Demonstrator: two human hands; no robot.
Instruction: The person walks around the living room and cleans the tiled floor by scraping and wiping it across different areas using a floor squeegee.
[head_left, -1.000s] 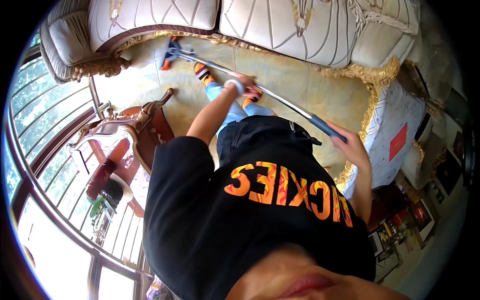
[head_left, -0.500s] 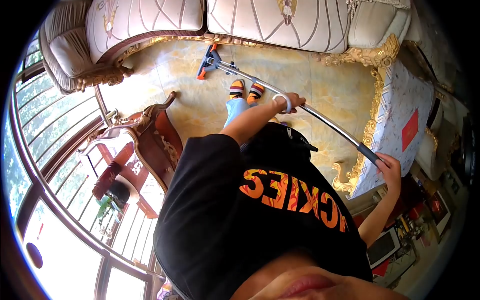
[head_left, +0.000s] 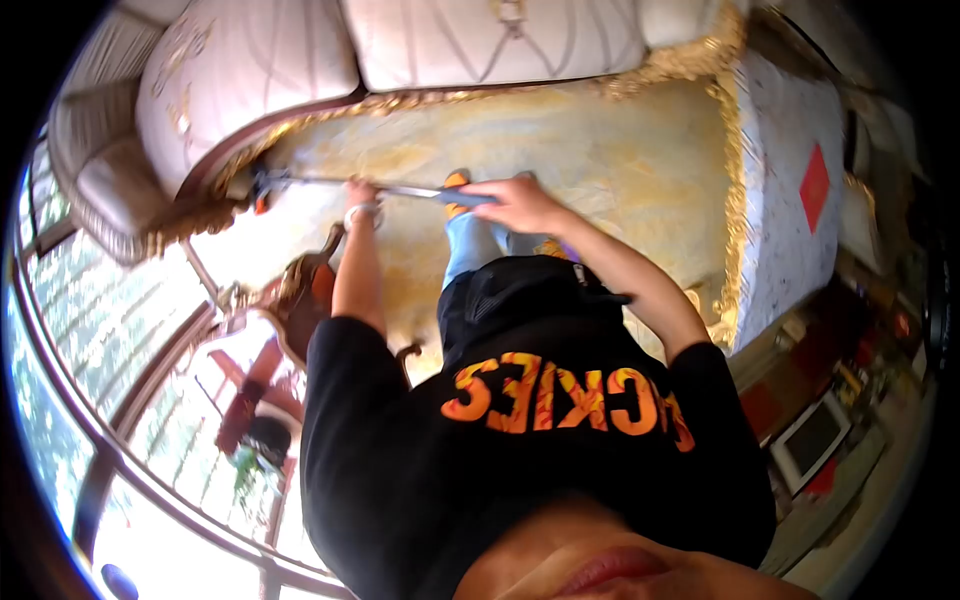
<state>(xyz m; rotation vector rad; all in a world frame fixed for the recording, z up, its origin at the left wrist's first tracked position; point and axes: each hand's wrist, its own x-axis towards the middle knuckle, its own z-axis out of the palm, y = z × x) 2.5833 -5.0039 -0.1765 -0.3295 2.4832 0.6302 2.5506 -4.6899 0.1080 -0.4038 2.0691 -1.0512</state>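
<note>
A long metal pole [head_left: 410,190] lies across the view over the tiled floor. My left hand [head_left: 361,193], with a white band at the wrist, is closed round its middle part. My right hand [head_left: 518,203] is closed on the dark grey grip [head_left: 468,197] at the near end, in front of my legs. At the far left end, the dark and orange mop-like head [head_left: 262,190] rests low by the gold-trimmed sofa base; it is blurred and partly in shadow. My feet in striped slippers are partly visible beneath the pole.
A cream sofa [head_left: 260,85] curves across the top and left. To the right stands a gold-edged table [head_left: 785,190] with a patterned cloth and a red diamond. A carved wooden chair [head_left: 300,305] and a glass-topped table with a plant are at the left, near barred windows.
The pole's head has swung left toward the sofa's corner. My right hand has come in from the far right, and my left hand has moved left with the pole.
</note>
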